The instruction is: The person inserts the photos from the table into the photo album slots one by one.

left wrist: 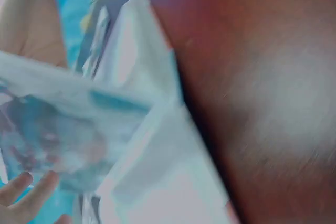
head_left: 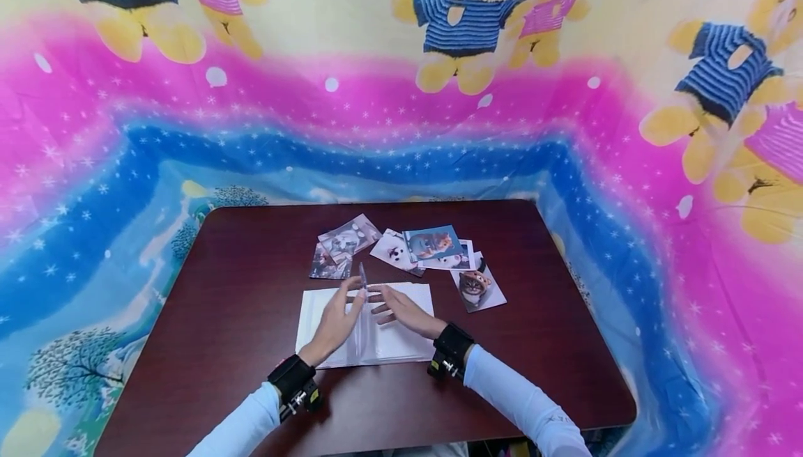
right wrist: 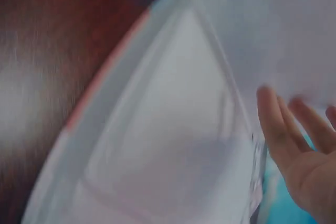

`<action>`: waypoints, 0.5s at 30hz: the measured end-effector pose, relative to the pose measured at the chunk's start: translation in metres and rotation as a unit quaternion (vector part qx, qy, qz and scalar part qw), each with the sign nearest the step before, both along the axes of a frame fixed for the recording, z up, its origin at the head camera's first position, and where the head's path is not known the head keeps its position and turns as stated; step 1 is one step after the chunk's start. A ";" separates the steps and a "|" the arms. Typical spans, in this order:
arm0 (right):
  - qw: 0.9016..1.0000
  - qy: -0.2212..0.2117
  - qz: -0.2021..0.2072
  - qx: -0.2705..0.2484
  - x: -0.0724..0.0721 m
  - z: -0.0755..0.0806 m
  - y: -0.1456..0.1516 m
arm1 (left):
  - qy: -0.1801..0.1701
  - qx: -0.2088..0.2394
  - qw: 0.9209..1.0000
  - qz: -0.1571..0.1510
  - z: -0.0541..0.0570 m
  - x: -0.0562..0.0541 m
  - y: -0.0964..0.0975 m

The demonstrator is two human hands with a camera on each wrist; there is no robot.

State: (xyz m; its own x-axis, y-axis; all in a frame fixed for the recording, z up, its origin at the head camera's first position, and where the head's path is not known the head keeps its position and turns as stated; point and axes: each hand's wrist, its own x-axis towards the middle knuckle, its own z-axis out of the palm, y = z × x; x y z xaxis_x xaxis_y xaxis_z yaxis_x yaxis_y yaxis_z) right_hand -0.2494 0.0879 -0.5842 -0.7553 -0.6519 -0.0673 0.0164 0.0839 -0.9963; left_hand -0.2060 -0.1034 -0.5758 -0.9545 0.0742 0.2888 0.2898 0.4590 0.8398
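A photo album (head_left: 401, 342) with white pages and clear sleeves lies spread on the table. One clear page (head_left: 360, 338) stands upright at its middle, between the two hands. In the left wrist view this raised page (left wrist: 68, 129) shows a blurred picture through the plastic. My left hand (head_left: 335, 321) is at the page's left side, fingers extended and slightly apart near its surface. My right hand (head_left: 404, 311) is on the other side with its fingers stretched toward the page. In the right wrist view, the right fingertips (right wrist: 266, 95) overlap the translucent sheet.
Beyond the album lie loose animal photos: a grey pair (head_left: 345, 241) at left, an overlapping group with a teal-bordered card (head_left: 431, 243) at centre, and a cat photo (head_left: 475, 288) at right. The dark wooden table (head_left: 238, 304) meets a printed cloth backdrop (head_left: 376, 122).
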 end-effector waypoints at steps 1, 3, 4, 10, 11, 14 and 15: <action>1.000 0.020 0.006 0.010 0.004 -0.002 -0.005 | -0.006 0.005 1.000 0.015 0.003 -0.002 -0.005; 0.997 0.061 0.020 0.041 0.011 -0.005 -0.014 | -0.020 0.015 0.999 0.045 0.008 -0.003 -0.014; 0.994 0.083 0.027 0.059 0.015 -0.007 -0.018 | -0.027 0.016 0.998 0.061 0.010 -0.003 -0.018; 0.966 0.206 0.067 0.142 0.029 -0.016 -0.029 | -0.046 -0.023 0.990 0.130 0.006 0.002 -0.041; 0.961 0.224 0.071 0.148 0.030 -0.017 -0.030 | -0.043 -0.035 0.989 0.139 0.003 0.003 -0.044; 0.947 0.268 0.077 0.161 0.032 -0.020 -0.028 | -0.044 -0.063 0.984 0.160 -0.006 0.005 -0.052; 0.944 0.278 0.079 0.160 0.032 -0.021 -0.027 | -0.052 -0.068 0.983 0.165 -0.009 0.006 -0.054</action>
State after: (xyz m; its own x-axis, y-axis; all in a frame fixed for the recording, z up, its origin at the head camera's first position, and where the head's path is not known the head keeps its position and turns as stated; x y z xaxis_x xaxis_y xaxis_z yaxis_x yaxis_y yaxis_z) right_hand -0.2173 0.0613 -0.6050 -0.6273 -0.7726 0.0983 -0.5398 0.3402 -0.7700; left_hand -0.2004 -0.1574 -0.5847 -0.9566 -0.2140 0.1976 0.0221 0.6231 0.7818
